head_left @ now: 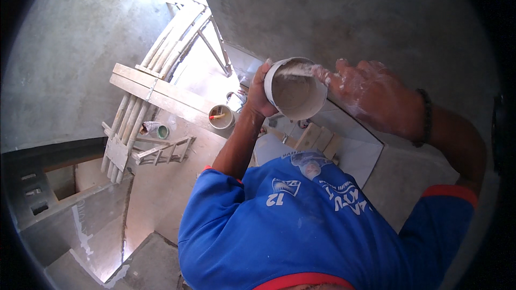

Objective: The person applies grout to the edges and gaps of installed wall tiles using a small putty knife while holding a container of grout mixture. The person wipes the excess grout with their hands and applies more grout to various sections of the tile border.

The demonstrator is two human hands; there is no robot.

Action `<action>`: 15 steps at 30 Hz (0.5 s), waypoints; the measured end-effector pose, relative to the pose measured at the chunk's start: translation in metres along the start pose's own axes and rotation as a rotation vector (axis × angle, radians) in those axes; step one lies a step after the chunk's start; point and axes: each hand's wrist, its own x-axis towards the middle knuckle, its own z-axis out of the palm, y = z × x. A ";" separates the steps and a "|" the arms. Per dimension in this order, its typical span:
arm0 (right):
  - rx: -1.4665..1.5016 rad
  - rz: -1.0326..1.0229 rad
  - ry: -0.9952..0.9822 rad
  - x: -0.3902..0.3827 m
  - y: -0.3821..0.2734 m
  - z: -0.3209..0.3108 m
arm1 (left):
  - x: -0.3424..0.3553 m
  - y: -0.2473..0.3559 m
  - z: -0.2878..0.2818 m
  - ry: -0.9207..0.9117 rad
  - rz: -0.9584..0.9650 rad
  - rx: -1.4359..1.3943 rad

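Observation:
My left hand (pixel 260 90) grips the side of a white plastic tub (pixel 270 87), tilted so that its mouth faces me. Pale grey paste (pixel 290 92) coats the inside of the tub. My right hand (pixel 371 94), smeared with the same paste, is closed on a flat scraper-like tool (pixel 295 69). Its paste-covered end lies across the upper part of the tub's mouth. Paste hides the tool's exact kind, and my fingers cover its handle.
Bamboo-like poles (pixel 126 121) and a plank (pixel 161 92) stand at left. Below the plank is a small wooden frame (pixel 164 153). A bucket (pixel 221 123) holds a red-and-yellow-handled tool. Bare grey walls (pixel 365 11) rise close ahead and at right.

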 end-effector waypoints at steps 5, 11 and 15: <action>0.113 0.084 -0.095 0.021 -0.007 0.011 | 0.004 -0.008 0.019 0.070 0.092 0.088; 0.075 -0.040 -0.067 0.039 -0.004 0.035 | 0.000 -0.007 0.015 0.270 0.058 0.302; 0.094 -0.076 -0.067 0.044 -0.012 0.042 | -0.005 -0.001 0.005 0.366 -0.047 0.340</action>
